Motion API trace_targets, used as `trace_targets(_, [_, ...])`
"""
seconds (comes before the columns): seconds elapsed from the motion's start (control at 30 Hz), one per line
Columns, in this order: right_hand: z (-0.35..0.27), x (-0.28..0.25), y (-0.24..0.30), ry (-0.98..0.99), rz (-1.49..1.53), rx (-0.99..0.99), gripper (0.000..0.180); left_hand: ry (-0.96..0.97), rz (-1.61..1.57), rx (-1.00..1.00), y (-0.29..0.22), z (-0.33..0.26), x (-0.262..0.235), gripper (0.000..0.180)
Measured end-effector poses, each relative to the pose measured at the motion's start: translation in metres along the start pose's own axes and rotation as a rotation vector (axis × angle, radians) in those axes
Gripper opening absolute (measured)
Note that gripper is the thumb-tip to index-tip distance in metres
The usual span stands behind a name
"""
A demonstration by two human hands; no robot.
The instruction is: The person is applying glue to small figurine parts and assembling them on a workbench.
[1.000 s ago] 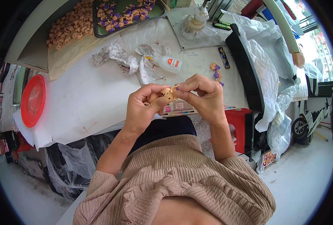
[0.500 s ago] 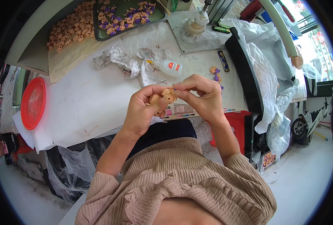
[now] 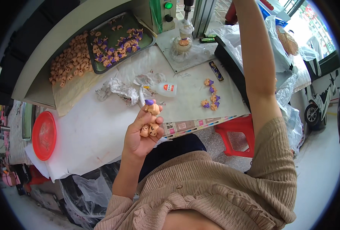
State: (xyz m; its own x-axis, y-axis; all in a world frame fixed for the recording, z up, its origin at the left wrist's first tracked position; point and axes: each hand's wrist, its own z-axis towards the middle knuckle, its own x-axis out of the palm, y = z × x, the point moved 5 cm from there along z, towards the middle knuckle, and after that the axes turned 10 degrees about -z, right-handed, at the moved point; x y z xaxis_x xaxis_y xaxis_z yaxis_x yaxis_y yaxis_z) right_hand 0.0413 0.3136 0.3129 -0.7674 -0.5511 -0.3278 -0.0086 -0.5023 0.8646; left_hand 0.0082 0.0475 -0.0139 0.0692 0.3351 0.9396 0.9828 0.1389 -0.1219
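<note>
My left hand [image 3: 134, 140] is closed around several small peach-coloured doll pieces, in front of my body near the table's edge. Two rounded doll heads [image 3: 149, 130] with dark marks rest against its fingers. At the fingertips sits a doll piece with a purple part [image 3: 151, 107] on top. My right forearm [image 3: 259, 69] stretches far up past the black bin, and its hand is beyond the picture's upper edge. Several peach and purple doll pieces [image 3: 213, 98] lie on the table to the right. A white bottle with a yellow tip [image 3: 167, 89] lies beyond my left hand.
A dark tray [image 3: 151, 43] holds more purple and peach pieces, beside a heap of peach doll heads [image 3: 68, 63]. Crumpled white cloth [image 3: 118, 91], a press-like stand [image 3: 184, 42], a red round dish [image 3: 43, 136], a plastic-lined black bin [image 3: 231, 65] and a red stool [image 3: 237, 134] surround me.
My right hand has let go of the doll piece and swung up and right, out of view. The left hand keeps its pieces, now turned so a purple part shows.
</note>
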Motion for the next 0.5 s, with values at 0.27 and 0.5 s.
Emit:
trace_targets(0.27, [-0.052,-0.018,-0.081,-0.466,-0.735,-0.518,0.021,-0.001,-0.043,0.015,-0.005,0.001,-0.003,0.037])
trace_targets(0.5, [-0.103,0.07,-0.242,-0.006,-0.945,-0.189,0.016,-0.043,0.208,0.136,-0.026,0.006,0.011,0.029])
